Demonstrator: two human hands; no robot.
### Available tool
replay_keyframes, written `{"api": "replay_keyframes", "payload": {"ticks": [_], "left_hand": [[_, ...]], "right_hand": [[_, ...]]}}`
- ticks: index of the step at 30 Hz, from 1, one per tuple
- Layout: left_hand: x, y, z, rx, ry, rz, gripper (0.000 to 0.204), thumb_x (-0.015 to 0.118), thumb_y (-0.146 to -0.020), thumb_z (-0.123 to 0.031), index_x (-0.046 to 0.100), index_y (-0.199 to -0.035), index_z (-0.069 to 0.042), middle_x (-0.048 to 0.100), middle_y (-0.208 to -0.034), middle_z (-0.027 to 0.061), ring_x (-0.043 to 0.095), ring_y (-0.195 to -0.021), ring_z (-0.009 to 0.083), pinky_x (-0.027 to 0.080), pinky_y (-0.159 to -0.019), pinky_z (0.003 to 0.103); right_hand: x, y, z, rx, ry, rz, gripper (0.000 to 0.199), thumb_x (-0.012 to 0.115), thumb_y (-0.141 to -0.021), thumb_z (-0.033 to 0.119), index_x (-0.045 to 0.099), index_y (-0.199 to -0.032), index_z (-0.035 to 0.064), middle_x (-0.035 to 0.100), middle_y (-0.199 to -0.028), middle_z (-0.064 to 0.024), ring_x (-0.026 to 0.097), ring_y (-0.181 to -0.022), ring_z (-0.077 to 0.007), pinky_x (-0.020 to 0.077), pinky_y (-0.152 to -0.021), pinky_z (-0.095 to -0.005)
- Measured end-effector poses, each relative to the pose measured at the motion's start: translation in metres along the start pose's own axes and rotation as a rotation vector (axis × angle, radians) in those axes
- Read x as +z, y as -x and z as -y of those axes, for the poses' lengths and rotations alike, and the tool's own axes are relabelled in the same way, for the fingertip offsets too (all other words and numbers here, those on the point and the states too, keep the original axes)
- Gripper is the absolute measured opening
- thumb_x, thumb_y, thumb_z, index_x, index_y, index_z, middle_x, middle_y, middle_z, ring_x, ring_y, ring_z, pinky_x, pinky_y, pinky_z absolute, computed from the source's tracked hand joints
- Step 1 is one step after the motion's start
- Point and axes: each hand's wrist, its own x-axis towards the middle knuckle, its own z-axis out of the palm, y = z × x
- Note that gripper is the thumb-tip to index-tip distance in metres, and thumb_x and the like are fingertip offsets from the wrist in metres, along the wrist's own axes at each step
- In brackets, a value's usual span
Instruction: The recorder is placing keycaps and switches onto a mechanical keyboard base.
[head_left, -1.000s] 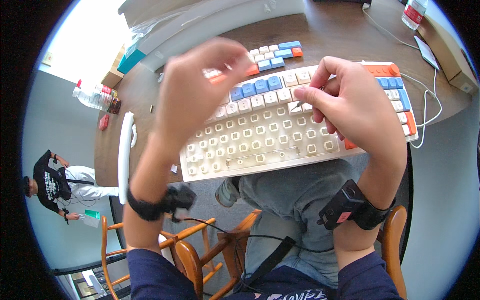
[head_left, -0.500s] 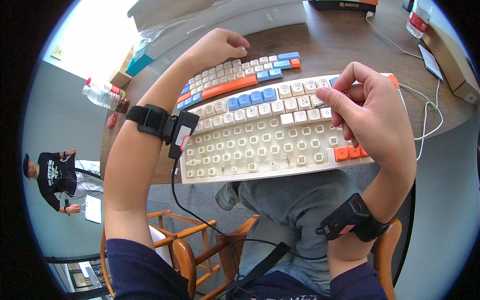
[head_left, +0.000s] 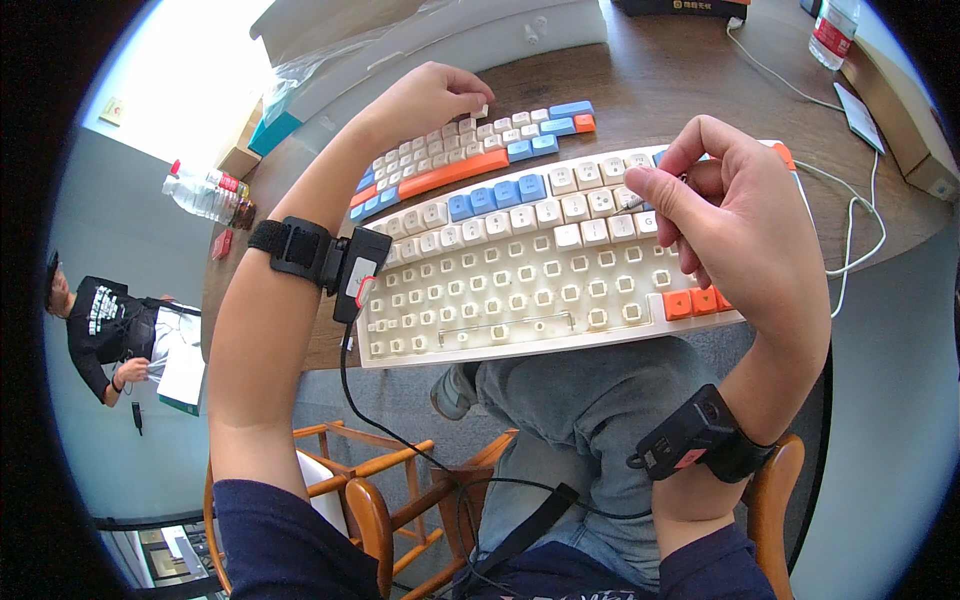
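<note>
Left hand [head_left: 425,100] reaching forward over the wooden table [head_left: 650,90], fingertips pinching a single pale keycap [head_left: 481,111] at the far edge of the loose keycaps [head_left: 470,150], these lying in rows of cream, blue and orange just beyond the keyboard. Black wrist strap [head_left: 320,255] with a small sensor unit sitting on the left forearm, a dark cable trailing down from it toward the lap.

Right hand [head_left: 735,215] hovering over the right part of the keyboard [head_left: 520,290], fingers curled closed around a thin metal tool [head_left: 632,202], its tip lying over the upper key rows; whether touching a key, not possible to tell. Similar black unit [head_left: 695,440] strapped at the right wrist.

Keyboard resting at the near edge of the table, partly overhanging the lap, most lower rows stripped to bare switch stems, upper rows carrying cream and blue caps, three orange caps [head_left: 695,300] remaining at the lower right.

White cable [head_left: 850,215] looping across the table to the right of the keyboard. Plastic bottles [head_left: 205,195] standing at the table's left edge. Wooden chair [head_left: 380,500] showing below the lap. Another person [head_left: 110,320] in a dark shirt standing well apart at far left.
</note>
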Motion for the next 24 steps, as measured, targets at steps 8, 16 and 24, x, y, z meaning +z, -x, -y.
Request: {"api": "replay_keyframes", "payload": {"ticks": [8, 16, 24], "left_hand": [[0.0011, -0.0014, 0.0051, 0.060, -0.052, -0.004, 0.025, 0.060, -0.091, -0.017, 0.069, -0.109, -0.003, 0.070, -0.098, 0.0088, 0.064, -0.086, 0.0158, 0.050, -0.081, 0.027], [0.0067, -0.0032, 0.0036, 0.085, -0.050, -0.045, 0.025, 0.060, -0.091, -0.017, 0.070, -0.109, -0.002, 0.070, -0.098, 0.0102, 0.064, -0.087, 0.0169, 0.049, -0.082, 0.027], [0.0042, 0.0013, 0.0052, 0.088, -0.056, -0.004, 0.025, 0.060, -0.091, -0.017, 0.070, -0.109, -0.002, 0.070, -0.097, 0.0102, 0.064, -0.087, 0.0165, 0.049, -0.083, 0.027]], "right_hand": [[0.0011, -0.0003, 0.0021, 0.017, 0.001, 0.000, 0.020, 0.068, -0.089, 0.019, 0.057, -0.083, 0.0037, 0.060, -0.059, -0.0027, 0.049, -0.043, -0.0037, 0.0365, -0.037, -0.0167], [0.0017, -0.0003, -0.0035, -0.022, 0.027, -0.022, 0.019, 0.067, -0.089, 0.018, 0.057, -0.083, 0.0034, 0.059, -0.059, -0.0021, 0.049, -0.044, -0.0034, 0.0363, -0.037, -0.0167], [0.0016, 0.0000, -0.0024, -0.028, 0.027, -0.010, 0.020, 0.067, -0.090, 0.019, 0.056, -0.083, 0.0033, 0.059, -0.059, -0.0019, 0.049, -0.043, -0.0035, 0.0362, -0.037, -0.0166]]}}
